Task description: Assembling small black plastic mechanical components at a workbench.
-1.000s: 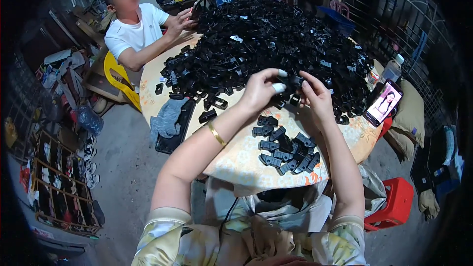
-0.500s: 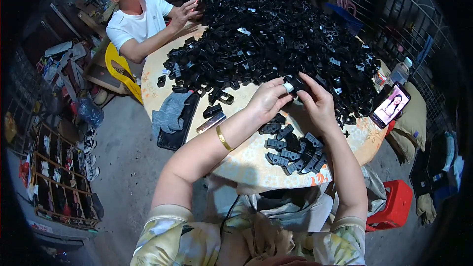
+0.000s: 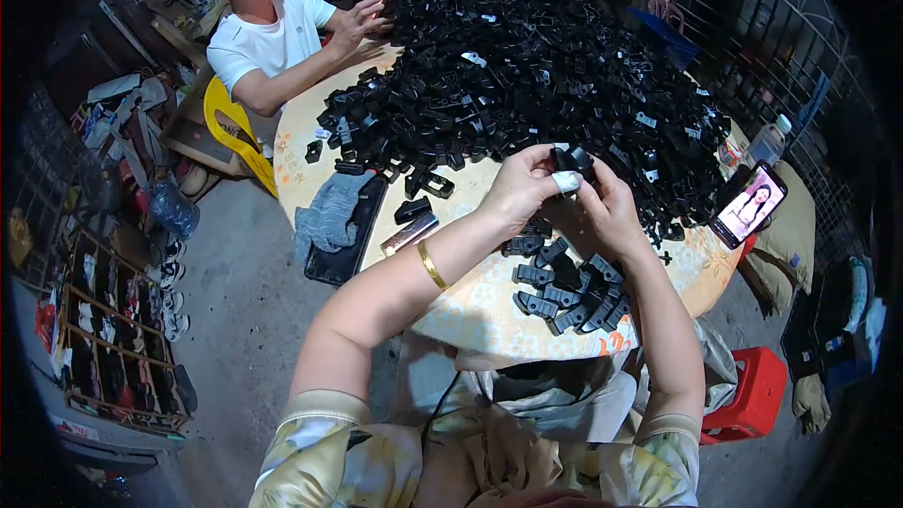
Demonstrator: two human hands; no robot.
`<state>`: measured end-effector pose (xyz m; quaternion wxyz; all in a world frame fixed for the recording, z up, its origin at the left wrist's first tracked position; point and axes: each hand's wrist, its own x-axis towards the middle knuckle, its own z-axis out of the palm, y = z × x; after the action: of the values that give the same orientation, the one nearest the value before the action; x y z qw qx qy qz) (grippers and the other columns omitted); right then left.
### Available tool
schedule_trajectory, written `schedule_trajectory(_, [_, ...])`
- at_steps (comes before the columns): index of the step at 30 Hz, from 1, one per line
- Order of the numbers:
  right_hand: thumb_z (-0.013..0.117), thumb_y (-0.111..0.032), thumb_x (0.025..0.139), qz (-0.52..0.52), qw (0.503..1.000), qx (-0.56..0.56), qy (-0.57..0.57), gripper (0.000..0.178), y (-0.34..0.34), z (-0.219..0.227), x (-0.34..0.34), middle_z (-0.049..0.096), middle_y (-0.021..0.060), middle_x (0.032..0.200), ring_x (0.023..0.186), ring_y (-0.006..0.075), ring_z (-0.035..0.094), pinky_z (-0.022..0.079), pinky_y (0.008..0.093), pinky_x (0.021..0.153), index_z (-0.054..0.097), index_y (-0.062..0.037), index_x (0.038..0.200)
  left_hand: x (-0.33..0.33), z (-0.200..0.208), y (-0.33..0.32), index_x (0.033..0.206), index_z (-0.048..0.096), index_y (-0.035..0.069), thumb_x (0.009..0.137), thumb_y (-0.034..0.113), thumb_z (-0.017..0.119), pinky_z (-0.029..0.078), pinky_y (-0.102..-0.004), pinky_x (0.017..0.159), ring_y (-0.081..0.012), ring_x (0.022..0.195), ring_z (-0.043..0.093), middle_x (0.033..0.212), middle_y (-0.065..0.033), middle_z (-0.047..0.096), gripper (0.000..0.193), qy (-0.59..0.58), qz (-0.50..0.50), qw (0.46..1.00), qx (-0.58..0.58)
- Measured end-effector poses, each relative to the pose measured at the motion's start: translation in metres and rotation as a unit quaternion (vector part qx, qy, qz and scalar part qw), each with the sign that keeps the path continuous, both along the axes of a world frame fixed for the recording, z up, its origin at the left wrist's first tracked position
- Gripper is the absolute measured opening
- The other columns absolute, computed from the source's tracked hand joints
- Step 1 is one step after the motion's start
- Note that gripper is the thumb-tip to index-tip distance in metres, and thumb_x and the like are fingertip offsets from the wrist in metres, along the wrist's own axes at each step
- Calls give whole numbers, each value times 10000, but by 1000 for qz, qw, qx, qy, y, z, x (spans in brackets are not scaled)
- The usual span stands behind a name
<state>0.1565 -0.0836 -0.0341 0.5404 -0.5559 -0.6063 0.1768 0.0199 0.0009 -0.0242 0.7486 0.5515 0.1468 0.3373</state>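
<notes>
Both hands meet over the near edge of a big pile of black plastic parts (image 3: 527,66). My left hand (image 3: 519,193), a white wrap (image 3: 566,182) on its thumb, pinches a small black plastic part (image 3: 574,162). From the other side, the fingers of my right hand (image 3: 613,212) close on the same part. Its exact shape is partly covered by the fingers. Nearer to me, between my forearms, lies a small group of similar black parts (image 3: 569,292), with ribbed or slotted tops.
The round table (image 3: 451,329) has a patterned cloth. Left of my arm are a dark tray (image 3: 329,263), a grey cloth (image 3: 331,216) and a shiny metallic block (image 3: 410,234). A lit phone (image 3: 750,204) leans at the right edge. Across sits a person (image 3: 273,38) holding a phone; a red stool (image 3: 748,395) stands right.
My left thumb has shifted right and down across the black part, and the part has turned slightly between my fingers. The whole view has moved a little.
</notes>
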Motion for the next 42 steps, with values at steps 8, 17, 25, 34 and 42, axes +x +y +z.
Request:
schedule_trajectory(8, [544,-132,886,-28,988,54,-139,372,-2,5,11,604,79,947,782,112,554,457,247,693,472,-2,1227,0,3,4,1114,571,-9,790,5,645,491,-234,769,-97,852,591,958,-49,628,333,-7,20,999,25])
schedule_trajectory(17, [613,-104,832,-45,998,48,0,305,-5,9,6,609,85,924,738,128,570,471,247,635,542,32,1096,-3,7,5,1098,590,-11,775,-28,632,496,-244,779,-114,858,597,955,-68,641,326,50,39,992,107])
schedule_trajectory(25, [658,-71,773,-74,987,62,-132,258,-6,12,5,583,91,898,724,139,577,466,236,624,593,41,997,-3,5,8,1140,559,-27,775,-34,627,493,-261,814,-121,911,596,1023,-85,632,371,51,34,988,144])
schedule_trajectory(34, [683,8,709,-131,956,155,-211,307,-9,15,-13,590,89,897,682,141,585,479,236,563,636,-22,1011,1,6,-15,1214,465,-50,820,38,628,510,-214,741,-105,885,600,1050,-87,613,435,-9,66,997,30])
schedule_trajectory(42, [658,-40,758,-125,957,181,-189,261,-5,16,1,596,78,897,669,110,559,453,206,577,638,-21,1017,-1,20,-4,1226,439,-28,855,61,581,487,-215,735,-105,875,589,1002,-86,619,407,-4,27,998,56])
